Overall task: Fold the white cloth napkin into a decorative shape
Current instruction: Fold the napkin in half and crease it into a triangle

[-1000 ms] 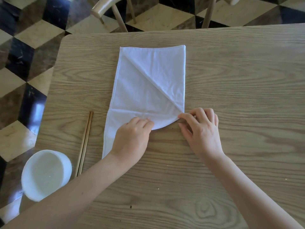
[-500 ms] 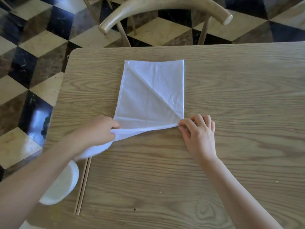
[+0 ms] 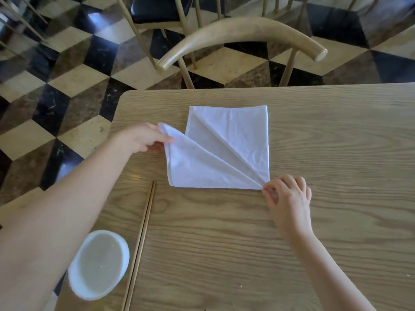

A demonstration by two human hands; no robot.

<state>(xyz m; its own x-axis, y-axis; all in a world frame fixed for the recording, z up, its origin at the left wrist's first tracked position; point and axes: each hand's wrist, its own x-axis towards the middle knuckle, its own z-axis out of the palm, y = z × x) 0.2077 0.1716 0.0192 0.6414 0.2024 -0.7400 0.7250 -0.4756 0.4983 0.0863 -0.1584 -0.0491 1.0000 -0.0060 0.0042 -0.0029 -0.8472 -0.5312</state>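
My left hand (image 3: pixel 143 138) pinches a loose corner of the white cloth napkin (image 3: pixel 226 153) between thumb and fingers, holding that flap lifted off the table (image 3: pixel 336 142), so the cloth rises in a soft fold toward my fingertips. The rest of the napkin lies flat just to the right of that hand, with diagonal creases running down to its near right corner. There my right hand (image 3: pixel 287 196) is curled, its fingertips pressing that corner down against the table; it pins the point rather than wrapping around it. Below my left hand, nearer to me, a pair of wooden chopsticks (image 3: pixel 140 245) lies lengthwise on the table, and just to their left, under my left forearm, a white bowl (image 3: pixel 98 264) sits at the table's edge. Beyond both hands, a wooden chair (image 3: pixel 242 34) stands on the checkered floor (image 3: pixel 67 81).
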